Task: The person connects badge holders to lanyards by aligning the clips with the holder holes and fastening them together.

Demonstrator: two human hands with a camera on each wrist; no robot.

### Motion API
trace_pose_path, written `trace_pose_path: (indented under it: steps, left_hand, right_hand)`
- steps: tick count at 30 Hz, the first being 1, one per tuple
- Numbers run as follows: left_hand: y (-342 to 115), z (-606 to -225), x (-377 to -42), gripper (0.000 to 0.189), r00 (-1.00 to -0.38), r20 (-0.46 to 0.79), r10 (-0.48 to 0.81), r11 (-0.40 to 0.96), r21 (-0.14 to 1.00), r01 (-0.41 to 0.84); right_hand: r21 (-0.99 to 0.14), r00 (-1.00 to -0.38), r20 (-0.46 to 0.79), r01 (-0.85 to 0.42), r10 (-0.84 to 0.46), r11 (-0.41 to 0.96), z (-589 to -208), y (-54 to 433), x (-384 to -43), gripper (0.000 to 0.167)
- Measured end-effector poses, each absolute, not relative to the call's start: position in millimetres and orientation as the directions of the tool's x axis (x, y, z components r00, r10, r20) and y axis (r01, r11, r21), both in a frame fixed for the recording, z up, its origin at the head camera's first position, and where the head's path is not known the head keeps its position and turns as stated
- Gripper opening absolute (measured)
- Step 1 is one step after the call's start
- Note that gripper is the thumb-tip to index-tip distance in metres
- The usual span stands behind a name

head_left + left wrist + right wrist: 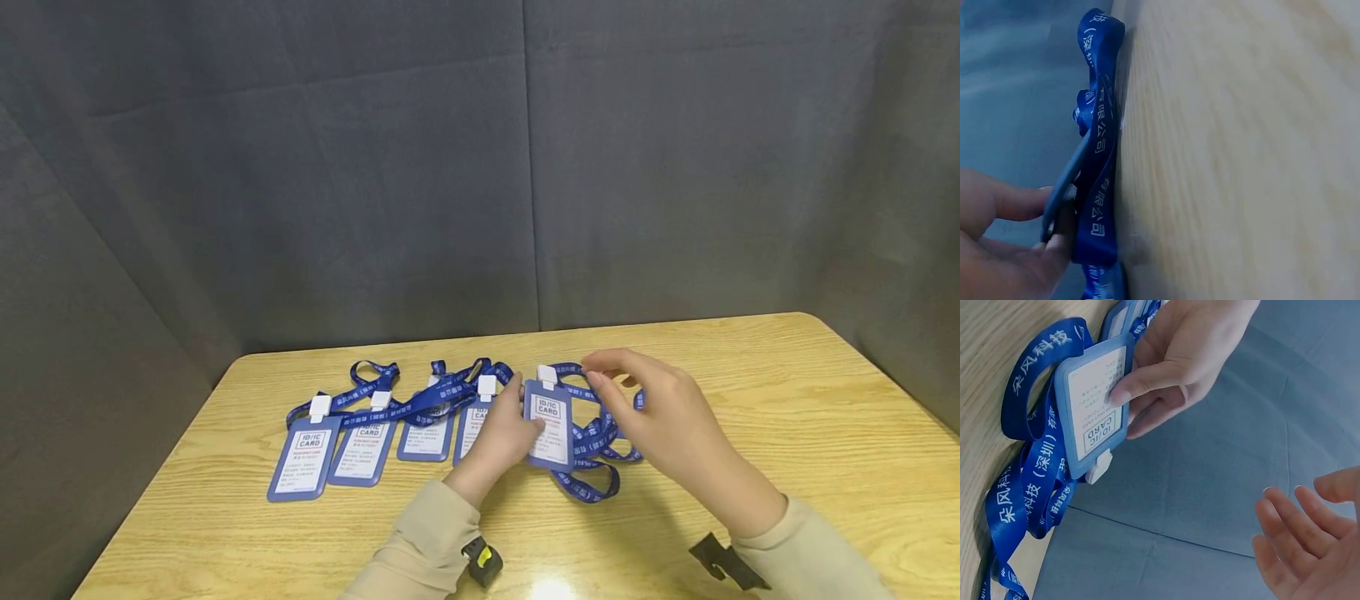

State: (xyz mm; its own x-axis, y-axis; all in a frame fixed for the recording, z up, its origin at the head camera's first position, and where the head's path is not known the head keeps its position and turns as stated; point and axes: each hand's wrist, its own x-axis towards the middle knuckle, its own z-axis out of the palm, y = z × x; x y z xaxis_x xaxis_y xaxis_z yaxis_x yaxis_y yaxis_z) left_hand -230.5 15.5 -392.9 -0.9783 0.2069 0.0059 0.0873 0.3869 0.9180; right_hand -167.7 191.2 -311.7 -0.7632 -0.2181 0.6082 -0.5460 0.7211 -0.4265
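My left hand (504, 429) pinches a blue ID badge holder (551, 446) by its left edge, thumb on the printed front and fingers behind. The holder is tilted up above the table, and its white clip (547, 377) joins a blue lanyard (596, 437) that lies in loops behind and beside it. In the left wrist view, the holder (1066, 181) shows edge-on between thumb and fingers. My right hand (660, 408) hovers over the lanyard's right side. Its fingers (1300, 528) are loosely bent and hold nothing in the right wrist view.
Several more badge holders lie to the left, the outermost holder (302, 462) nearest the table's left side. Their blue straps (442, 396) overlap across the tops. The wooden table (225, 533) ends at a dark grey curtain (420, 192).
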Motion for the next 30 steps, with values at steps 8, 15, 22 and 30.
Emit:
trace_pose_path:
  steps: [8,15,22,30]
  left_hand:
    - [14.0,-383.3,-224.2,0.066,-0.977,0.091,0.191,0.563,0.806,0.185]
    - [4.7,-363.0,-214.6,0.035,-0.948,0.187,0.256,0.705,0.636,0.316]
    - [-19.0,-336.3,-201.8,0.021,-0.902,0.263,0.342,0.747,0.506,0.431]
    - [-65.8,-336.2,-190.3,0.016,-0.836,0.372,0.403,0.815,0.27,0.512]
  right_hand:
    - [-0.401,-0.741,0.631,-0.565,-0.23,0.721,-313.2,192.0,-168.0,0.015]
    - [-0.397,-0.74,0.628,-0.57,-0.241,0.719,-312.1,192.5,-170.8,0.013]
    - [-0.405,-0.746,0.617,-0.575,-0.252,0.71,-311.5,190.8,-171.6,0.011]
    - [-0.343,-0.752,0.61,-0.534,-0.249,0.773,-315.0,209.1,-164.0,0.011]
